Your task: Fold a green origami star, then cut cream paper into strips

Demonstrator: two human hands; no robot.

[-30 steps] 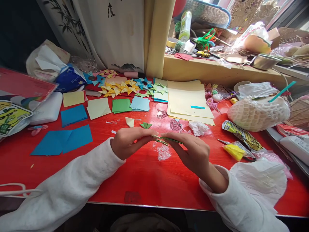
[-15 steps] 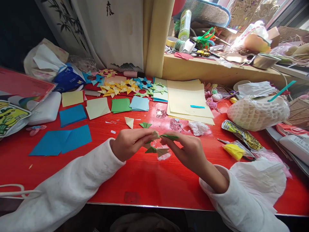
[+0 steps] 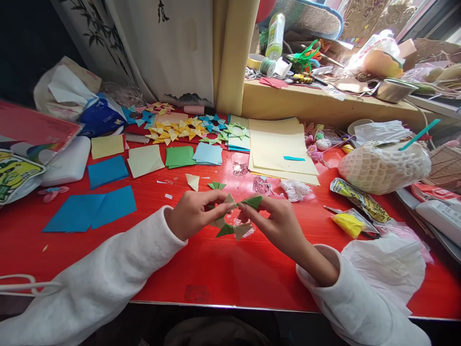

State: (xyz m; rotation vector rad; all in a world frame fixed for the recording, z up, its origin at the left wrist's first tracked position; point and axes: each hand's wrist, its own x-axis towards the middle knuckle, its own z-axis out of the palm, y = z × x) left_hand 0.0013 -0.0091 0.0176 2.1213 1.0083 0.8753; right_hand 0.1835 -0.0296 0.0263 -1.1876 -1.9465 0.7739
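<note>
My left hand (image 3: 196,211) pinches a cream folded piece of an origami ring (image 3: 226,230), whose green and cream paper units hang below the fingers. Between the thumb and fingers of my right hand (image 3: 277,222) is a green folded paper unit (image 3: 252,202), its inner tip meeting the cream piece at my left fingertips. Whether the two are slotted together I cannot tell. On the table just beyond my hands lie a loose cream folded unit (image 3: 192,181) and a green folded unit (image 3: 217,185). Part of the ring is hidden behind my left fingers.
Stacks of green paper (image 3: 180,157), light blue paper (image 3: 208,154) and blue paper (image 3: 108,171) lie on the red table (image 3: 201,274). Finished paper rings (image 3: 178,130) sit at the back. Large cream sheets (image 3: 277,144) lie behind my right hand; a net-wrapped fruit (image 3: 383,166) stands right.
The green unit in my right hand has tilted so that more of its flat face shows. The ring has turned slightly and hangs a little lower. Both hands keep their pinch.
</note>
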